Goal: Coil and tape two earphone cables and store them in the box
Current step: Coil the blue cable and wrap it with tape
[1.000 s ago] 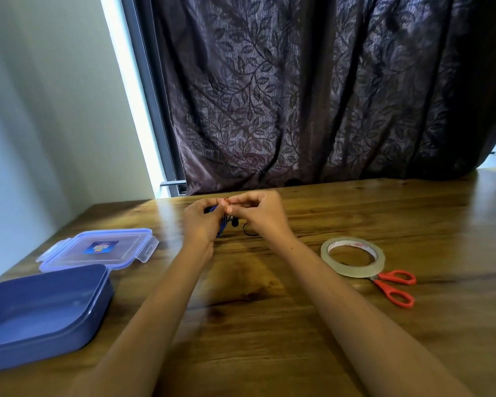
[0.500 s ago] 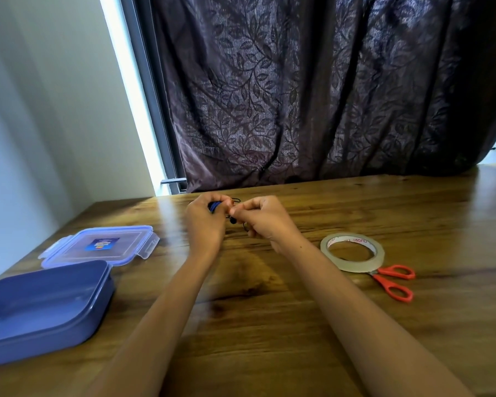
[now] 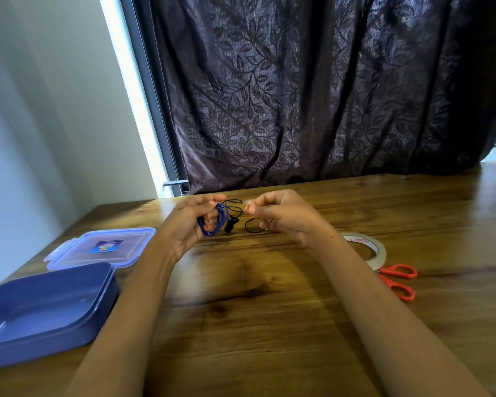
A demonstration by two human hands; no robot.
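Observation:
My left hand [image 3: 188, 226] grips a coiled blue earphone cable [image 3: 218, 222] a little above the wooden table. My right hand [image 3: 282, 216] is a short way to its right, with curled fingers and thumb and forefinger pinched on what looks like a small piece of clear tape [image 3: 247, 202]. A black earphone cable [image 3: 233, 220] lies loose on the table between and behind the hands, partly hidden by the right hand. The open blue box [image 3: 40, 338] sits at the near left with nothing visible in it.
The box's clear lid [image 3: 103, 247] lies flat just behind the box. A roll of clear tape [image 3: 380, 252] and red-handled scissors [image 3: 398, 282] lie to the right of my right forearm. A dark curtain hangs behind the table's far edge.
The hands were together over the blue coil. They have now drawn apart, the left keeping the coil and the right moving rightward.

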